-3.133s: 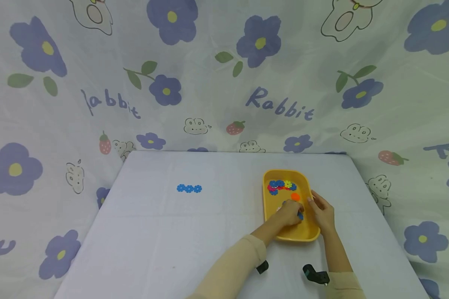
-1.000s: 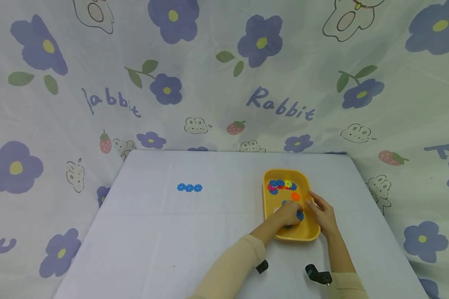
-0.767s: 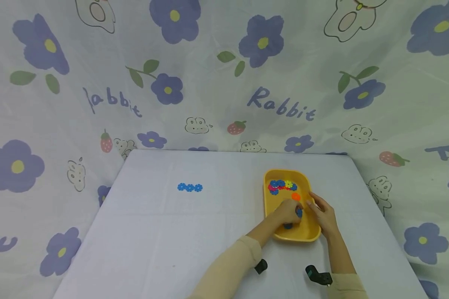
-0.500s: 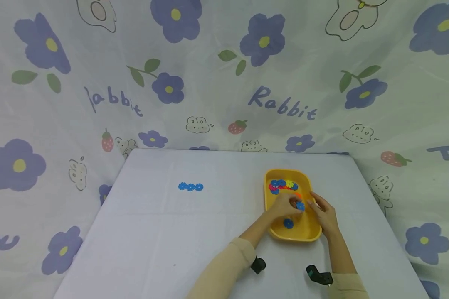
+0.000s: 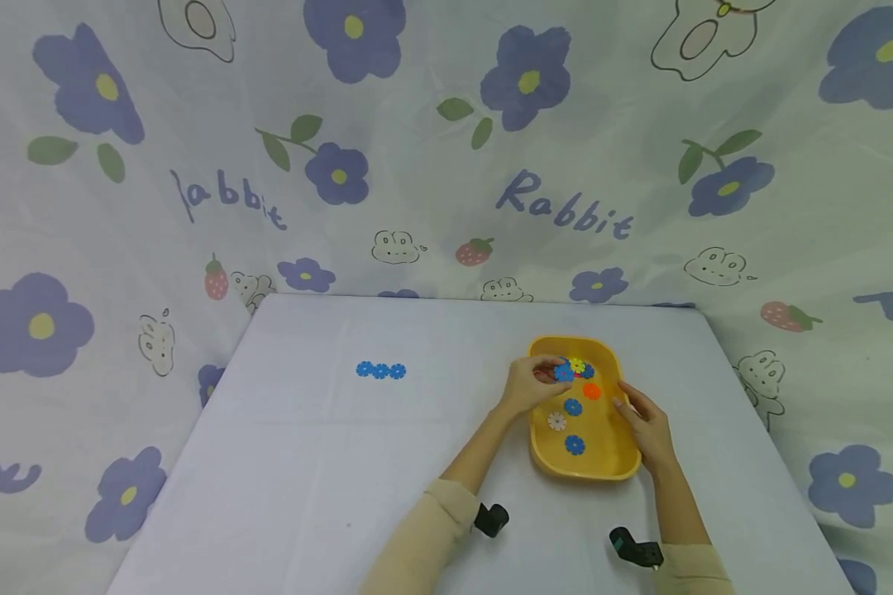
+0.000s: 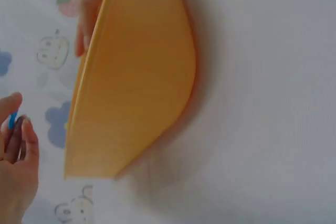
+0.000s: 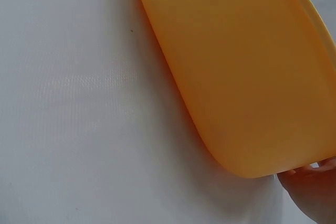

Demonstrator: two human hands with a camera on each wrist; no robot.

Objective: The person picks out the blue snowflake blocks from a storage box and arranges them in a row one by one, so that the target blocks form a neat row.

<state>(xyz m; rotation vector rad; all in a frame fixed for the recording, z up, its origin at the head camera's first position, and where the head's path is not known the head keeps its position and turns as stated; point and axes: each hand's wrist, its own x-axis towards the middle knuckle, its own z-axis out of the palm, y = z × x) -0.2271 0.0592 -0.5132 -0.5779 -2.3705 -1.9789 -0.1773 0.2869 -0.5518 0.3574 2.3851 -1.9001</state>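
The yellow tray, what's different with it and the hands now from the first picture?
The left hand was down in the yellow tray; now it's lifted up, further left and away from the person, pinching a blue flower. A white flower now shows whole. The right hand still holds the tray's edge, and the row of three blue flowers stays on the table.

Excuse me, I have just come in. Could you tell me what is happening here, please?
A person's left hand pinches a blue piece, raised over the yellow tray. The right hand holds the tray's right side. Other pieces, in several colours, lie in the tray. Three blue ones form a row on the table, left of the tray.
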